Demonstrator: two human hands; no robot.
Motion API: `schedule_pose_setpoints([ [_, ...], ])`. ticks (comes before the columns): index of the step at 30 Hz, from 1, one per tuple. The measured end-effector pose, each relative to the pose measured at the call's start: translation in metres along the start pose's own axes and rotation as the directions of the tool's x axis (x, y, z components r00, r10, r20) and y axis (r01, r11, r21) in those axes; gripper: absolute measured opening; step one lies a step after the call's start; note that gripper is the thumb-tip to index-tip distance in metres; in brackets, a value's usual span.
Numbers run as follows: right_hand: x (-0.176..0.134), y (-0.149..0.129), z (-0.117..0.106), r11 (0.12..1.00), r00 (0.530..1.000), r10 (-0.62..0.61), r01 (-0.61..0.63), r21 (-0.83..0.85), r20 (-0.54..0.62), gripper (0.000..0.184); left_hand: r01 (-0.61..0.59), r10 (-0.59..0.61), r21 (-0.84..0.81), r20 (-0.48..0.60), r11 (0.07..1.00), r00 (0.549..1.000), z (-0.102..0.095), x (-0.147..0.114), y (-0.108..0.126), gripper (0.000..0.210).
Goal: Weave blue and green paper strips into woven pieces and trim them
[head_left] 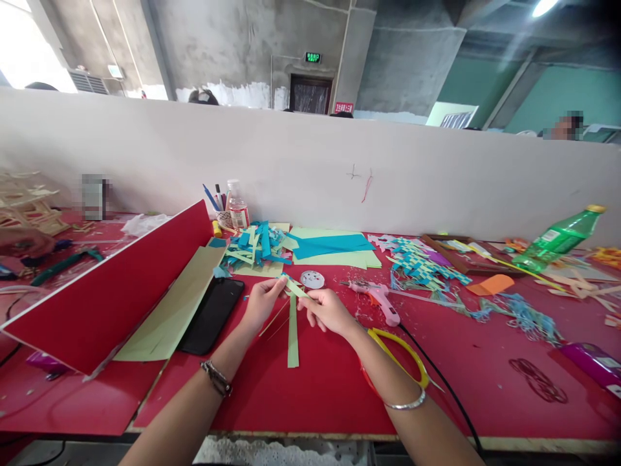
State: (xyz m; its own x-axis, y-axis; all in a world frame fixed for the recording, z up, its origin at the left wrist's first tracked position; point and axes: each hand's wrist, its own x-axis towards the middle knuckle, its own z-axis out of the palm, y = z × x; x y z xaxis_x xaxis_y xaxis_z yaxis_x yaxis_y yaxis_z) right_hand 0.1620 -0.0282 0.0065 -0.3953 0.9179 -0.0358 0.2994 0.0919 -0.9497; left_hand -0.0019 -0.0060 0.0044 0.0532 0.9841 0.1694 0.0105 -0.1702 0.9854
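Note:
My left hand pinches the upper left end of a pale green paper strip, where a bit of blue also shows. The strip's other end is held by my right hand, its thumb and forefinger closed on it and the other fingers curled. Below the hands, a second pale green strip points toward me over the red tabletop; whether it joins the held one I cannot tell. Thin sticks or threads show beside it. Just beyond my fingers sits a small round dish with dark specks.
A pink glue gun and yellow-handled scissors lie right of my hands. A black phone and a red upright board stand left. Blue and green paper strips are heaped behind. A green bottle leans far right.

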Motion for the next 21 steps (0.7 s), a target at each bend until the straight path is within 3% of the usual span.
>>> schedule_pose_setpoints([
  [9, -0.0024, -0.0040, 0.0000, 1.000, 1.000, -0.014, 0.014, 0.016, -0.002, 0.035, -0.014, 0.013, -0.011, -0.026, 1.000, 1.000, -0.0004, -0.0005, 0.0019, 0.037],
  [21, -0.0021, -0.0054, -0.0007, 0.992, 0.991, -0.126, 0.127, 0.009, -0.039, 0.033, -0.068, 0.065, -0.024, -0.108, 0.997, 0.992, -0.0025, -0.0001, 0.0044, 0.035],
])
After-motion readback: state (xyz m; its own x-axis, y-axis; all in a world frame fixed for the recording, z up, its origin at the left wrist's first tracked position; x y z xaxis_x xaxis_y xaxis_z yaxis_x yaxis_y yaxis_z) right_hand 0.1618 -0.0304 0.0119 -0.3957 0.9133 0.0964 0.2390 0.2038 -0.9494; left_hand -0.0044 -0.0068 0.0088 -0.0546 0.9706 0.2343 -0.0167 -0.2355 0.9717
